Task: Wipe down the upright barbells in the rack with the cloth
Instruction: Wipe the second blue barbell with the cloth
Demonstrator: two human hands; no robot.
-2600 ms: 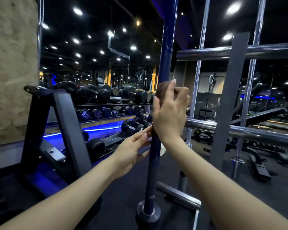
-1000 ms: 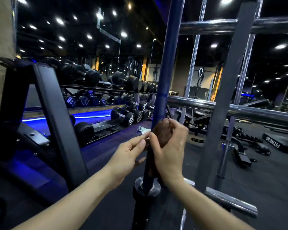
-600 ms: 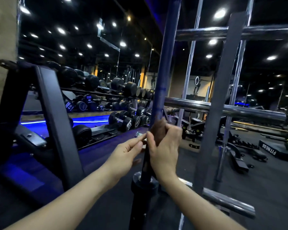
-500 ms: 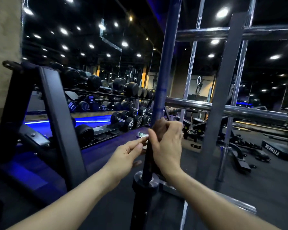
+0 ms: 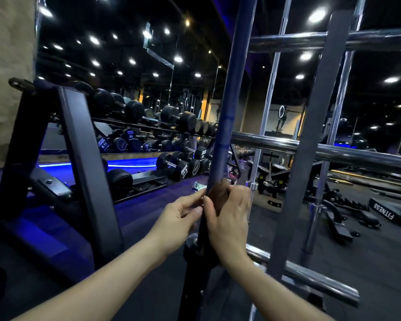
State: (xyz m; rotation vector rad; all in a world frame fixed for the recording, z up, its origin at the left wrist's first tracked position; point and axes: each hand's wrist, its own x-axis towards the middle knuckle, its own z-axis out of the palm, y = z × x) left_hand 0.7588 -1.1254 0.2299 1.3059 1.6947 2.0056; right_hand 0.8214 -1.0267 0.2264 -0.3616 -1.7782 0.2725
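A dark blue upright barbell (image 5: 229,112) stands in the middle of the view, its collar low down near the floor. My right hand (image 5: 229,216) is wrapped round its lower shaft with a brown cloth (image 5: 219,193) bunched between palm and bar. My left hand (image 5: 178,216) sits just left of the bar, its fingers pinching at the cloth's edge beside my right thumb. Two chrome upright barbells (image 5: 270,93) (image 5: 338,107) stand further back to the right. The part of the bar under my right hand is hidden.
Chrome crossbars (image 5: 310,147) and a grey post (image 5: 310,135) of the barbell rack lie right of the blue bar. A black dumbbell rack (image 5: 79,144) with several dumbbells fills the left. Benches and a black box marked FITNESS (image 5: 387,210) sit on the floor at right.
My right hand slid the cloth down the blue bar from chest height to just above the collar, then rose slightly. My left hand stayed close beside it.
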